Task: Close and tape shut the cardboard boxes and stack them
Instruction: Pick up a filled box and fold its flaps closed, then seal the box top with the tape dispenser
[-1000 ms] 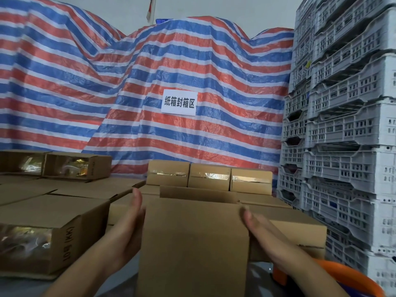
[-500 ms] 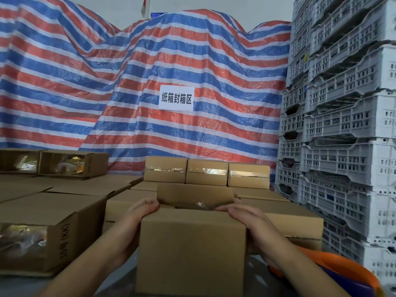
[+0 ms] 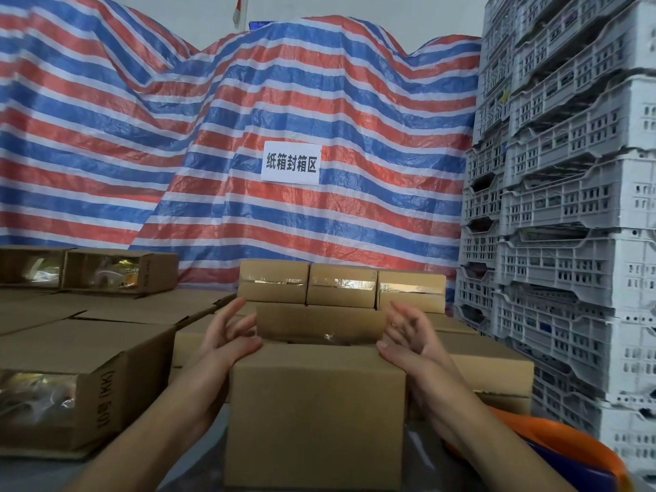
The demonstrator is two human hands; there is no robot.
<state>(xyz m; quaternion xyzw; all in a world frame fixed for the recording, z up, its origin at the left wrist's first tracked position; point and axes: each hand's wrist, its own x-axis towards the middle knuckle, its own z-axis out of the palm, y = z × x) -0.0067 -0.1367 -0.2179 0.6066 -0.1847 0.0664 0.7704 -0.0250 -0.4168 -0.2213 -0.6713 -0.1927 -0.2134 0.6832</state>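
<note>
At the near middle of the table (image 3: 419, 452), a plain cardboard box (image 3: 316, 417) standing upright, its far flap (image 3: 319, 319) raised and its top not yet closed or taped; something shiny just visible inside, too small to make out. Left hand (image 3: 227, 335) now lifted off the top edge, fingers loosely spread and parted, thumb lying along the box's upper left corner. Right hand (image 3: 408, 335) likewise opened up, fingers fanned and blurred, thumb resting on the upper right corner. Half a second ago both curled over the front rim, knuckles up; a second ago flat against the box's two sides. Box itself in the same spot throughout.

Behind it, touching side by side, three taped boxes (image 3: 342, 287) in a row, clear tape across each front. To the left, an open box (image 3: 67, 381) on its side with plastic-wrapped goods inside and "10号 (KK)" printed on its end; farther back, two more open boxes (image 3: 117, 273) showing packaged contents, print unreadable.

On the red, white and blue striped tarp (image 3: 142, 154) behind, a white sign (image 3: 291, 163) reading "纸箱封箱区". At right, stacked grey plastic crates (image 3: 568, 207). At lower right, an orange tub (image 3: 553, 442), partly cut off.
</note>
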